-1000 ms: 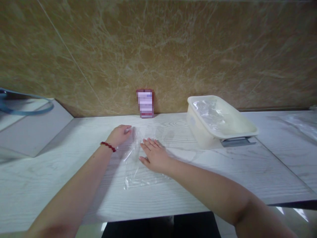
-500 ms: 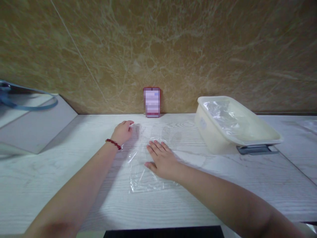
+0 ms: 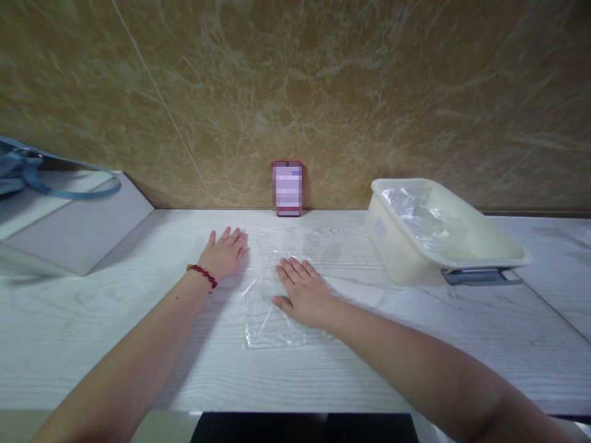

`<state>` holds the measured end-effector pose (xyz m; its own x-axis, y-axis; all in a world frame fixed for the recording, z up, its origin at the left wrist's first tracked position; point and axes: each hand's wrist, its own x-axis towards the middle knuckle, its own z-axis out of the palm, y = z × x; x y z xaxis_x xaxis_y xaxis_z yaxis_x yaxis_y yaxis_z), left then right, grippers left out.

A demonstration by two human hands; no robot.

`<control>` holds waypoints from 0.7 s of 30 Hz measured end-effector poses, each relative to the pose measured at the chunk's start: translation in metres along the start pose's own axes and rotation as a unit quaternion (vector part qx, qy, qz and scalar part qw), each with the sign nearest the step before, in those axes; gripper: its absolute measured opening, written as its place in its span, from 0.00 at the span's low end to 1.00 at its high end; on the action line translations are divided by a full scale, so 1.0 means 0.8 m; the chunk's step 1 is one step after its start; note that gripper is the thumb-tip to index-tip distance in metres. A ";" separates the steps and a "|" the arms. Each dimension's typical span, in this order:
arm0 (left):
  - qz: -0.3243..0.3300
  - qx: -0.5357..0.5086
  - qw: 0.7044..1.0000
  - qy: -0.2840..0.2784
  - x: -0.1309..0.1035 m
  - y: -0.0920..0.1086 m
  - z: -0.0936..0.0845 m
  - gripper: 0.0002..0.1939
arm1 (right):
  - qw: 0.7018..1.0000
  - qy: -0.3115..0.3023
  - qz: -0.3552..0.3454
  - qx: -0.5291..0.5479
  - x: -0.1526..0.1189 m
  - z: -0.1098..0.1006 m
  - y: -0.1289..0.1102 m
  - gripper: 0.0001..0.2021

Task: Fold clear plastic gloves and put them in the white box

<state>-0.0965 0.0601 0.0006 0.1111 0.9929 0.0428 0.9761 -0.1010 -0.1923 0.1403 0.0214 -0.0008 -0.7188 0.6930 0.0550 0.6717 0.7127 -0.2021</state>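
Note:
A clear plastic bag (image 3: 268,326) lies spread on the white wood-grain table (image 3: 138,277), with a few creases along its lower edge. My right hand (image 3: 302,292) rests flat on the bag, fingers stretched out and thumb apart, covering part of its right side. Just beyond the bag's upper left edge is my left hand (image 3: 224,251), with its fingers spread and nothing held. A dark red bead bracelet (image 3: 202,274) circles the left wrist.
On the right stands a cream plastic bin (image 3: 392,246) with crumpled clear plastic (image 3: 415,212) inside and a grey latch. A phone (image 3: 287,191) leans against the marbled wall (image 3: 295,92). At left, a white box (image 3: 87,227) carries a blue strap (image 3: 74,194).
My left hand has shifted slightly left, and its fingers have gone from curled to spread. My right hand stays flat on the bag. The view has moved a little.

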 end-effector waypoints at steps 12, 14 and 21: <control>0.299 -0.084 0.949 -0.055 -0.031 0.050 -0.032 0.27 | 1.000 -0.013 0.003 0.003 0.002 0.000 -0.002 0.33; 0.324 -0.092 0.940 -0.046 -0.030 0.058 -0.030 0.28 | 1.000 -0.022 0.004 0.004 0.003 -0.001 -0.002 0.33; 0.356 -0.105 0.928 -0.021 -0.027 0.069 -0.021 0.31 | 1.000 -0.014 0.006 0.005 0.003 -0.001 -0.004 0.33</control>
<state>-0.0422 0.0321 0.0058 0.7396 0.6702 -0.0612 0.6727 -0.7388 0.0392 0.1370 0.0209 0.0005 -0.7151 0.6986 0.0251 0.6790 0.7027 -0.2123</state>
